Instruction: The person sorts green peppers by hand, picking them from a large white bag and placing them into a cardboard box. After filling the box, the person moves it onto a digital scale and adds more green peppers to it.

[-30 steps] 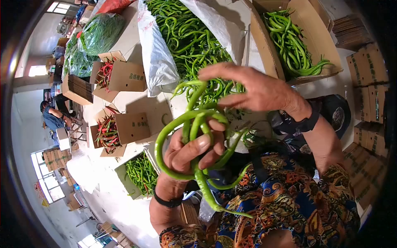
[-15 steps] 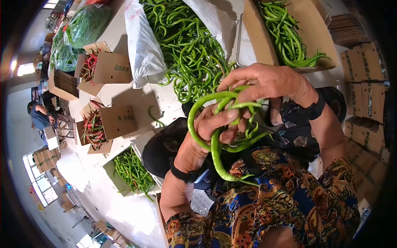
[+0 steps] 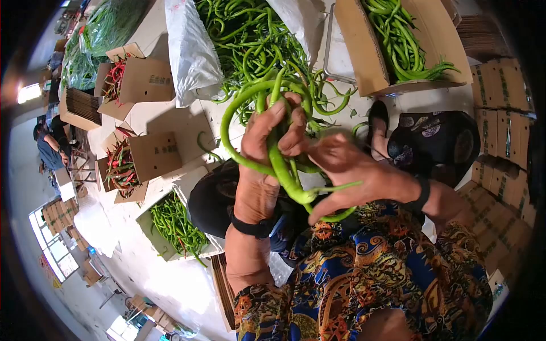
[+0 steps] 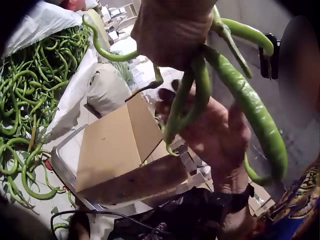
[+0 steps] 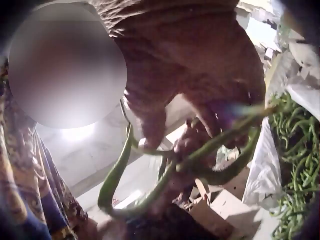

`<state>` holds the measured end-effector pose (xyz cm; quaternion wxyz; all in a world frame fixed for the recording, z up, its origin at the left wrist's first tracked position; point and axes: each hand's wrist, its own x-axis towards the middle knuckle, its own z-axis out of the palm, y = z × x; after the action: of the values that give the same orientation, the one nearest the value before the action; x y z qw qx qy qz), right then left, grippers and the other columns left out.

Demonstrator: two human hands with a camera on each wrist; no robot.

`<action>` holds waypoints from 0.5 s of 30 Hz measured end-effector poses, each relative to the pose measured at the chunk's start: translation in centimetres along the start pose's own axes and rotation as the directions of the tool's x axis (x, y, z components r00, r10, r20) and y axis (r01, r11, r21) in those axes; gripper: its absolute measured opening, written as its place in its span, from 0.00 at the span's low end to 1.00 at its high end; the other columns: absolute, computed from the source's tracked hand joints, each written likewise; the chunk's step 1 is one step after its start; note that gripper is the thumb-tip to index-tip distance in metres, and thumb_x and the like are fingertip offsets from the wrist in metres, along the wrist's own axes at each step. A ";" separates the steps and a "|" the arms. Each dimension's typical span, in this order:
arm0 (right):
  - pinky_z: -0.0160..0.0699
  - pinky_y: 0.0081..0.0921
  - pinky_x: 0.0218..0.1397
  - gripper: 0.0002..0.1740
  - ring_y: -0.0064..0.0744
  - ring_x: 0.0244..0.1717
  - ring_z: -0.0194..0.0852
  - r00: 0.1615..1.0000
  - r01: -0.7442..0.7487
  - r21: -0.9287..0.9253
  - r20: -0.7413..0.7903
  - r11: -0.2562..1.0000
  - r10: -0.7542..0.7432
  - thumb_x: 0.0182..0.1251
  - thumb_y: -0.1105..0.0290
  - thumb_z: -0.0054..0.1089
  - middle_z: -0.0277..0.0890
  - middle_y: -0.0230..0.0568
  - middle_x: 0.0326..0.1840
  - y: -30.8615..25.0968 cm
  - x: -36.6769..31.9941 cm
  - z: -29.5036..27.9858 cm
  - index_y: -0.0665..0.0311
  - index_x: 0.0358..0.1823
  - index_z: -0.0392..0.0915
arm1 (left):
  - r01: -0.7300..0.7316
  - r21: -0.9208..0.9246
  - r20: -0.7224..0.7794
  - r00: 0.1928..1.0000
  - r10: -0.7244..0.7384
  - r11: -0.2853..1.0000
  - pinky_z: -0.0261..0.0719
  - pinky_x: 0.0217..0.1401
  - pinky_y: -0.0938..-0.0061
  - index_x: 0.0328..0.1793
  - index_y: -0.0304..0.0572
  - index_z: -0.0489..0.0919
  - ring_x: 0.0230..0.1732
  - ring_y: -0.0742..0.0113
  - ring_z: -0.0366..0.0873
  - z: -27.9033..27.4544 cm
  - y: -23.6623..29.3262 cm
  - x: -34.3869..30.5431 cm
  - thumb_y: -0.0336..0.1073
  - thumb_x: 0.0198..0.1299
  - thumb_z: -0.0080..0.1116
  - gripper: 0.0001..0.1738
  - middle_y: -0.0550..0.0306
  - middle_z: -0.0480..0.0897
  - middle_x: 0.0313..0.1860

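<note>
Several long green peppers (image 3: 288,176) are gathered in the person's left hand (image 3: 257,139), whose thumb and fingers curl round them in front of the body; one of them arches in a wide loop past the outer side of the hand, and others hang below the grip with their ends uneven. The right hand (image 3: 357,170) lies just beside the bundle, its thumb and fingers parted; whether a fingertip touches a pepper cannot be told. Good handling probably depends on a grip firm enough to prevent slipping, yet light enough not to snap the curved flesh. Stray ends would best be taken near the stem and laid alongside the rest, since the loops seem likely to snag on one another.

Beyond the hands, a white sack (image 3: 193,57) lies open, filled with a tangle of curled green peppers (image 3: 250,34), some of which spill onto the floor (image 3: 193,122). To its right, an open cardboard carton (image 3: 358,51) holds green pods (image 3: 398,42) lying mostly lengthwise. At the left, a farther cardboard box (image 3: 149,82) contains red peppers (image 3: 116,79), and a nearer cardboard box (image 3: 156,156) contains mostly red pods (image 3: 120,170). Nearest on that side, a pale box (image 3: 149,233) holds thin green peppers (image 3: 176,219) with a few red among them.
</note>
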<state>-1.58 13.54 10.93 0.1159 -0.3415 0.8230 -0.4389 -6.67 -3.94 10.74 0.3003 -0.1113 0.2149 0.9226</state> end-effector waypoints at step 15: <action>0.63 0.21 0.30 0.13 0.16 0.24 0.64 0.884 -0.465 0.802 0.397 0.376 0.247 0.60 0.70 0.61 0.66 0.27 0.22 2.7 -1.5 -0.5 0.68 0.43 0.74 | -0.381 0.124 -0.203 0.894 0.400 0.916 0.77 0.42 0.72 0.55 0.37 0.73 0.40 0.65 0.75 -0.8 1.0 0.0 0.31 0.63 0.50 0.15 0.54 0.78 0.43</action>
<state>-1.94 15.89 8.88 0.4532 -0.0896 0.5125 -0.7239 -7.21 -5.03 10.41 0.0871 -0.1567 0.3027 0.9361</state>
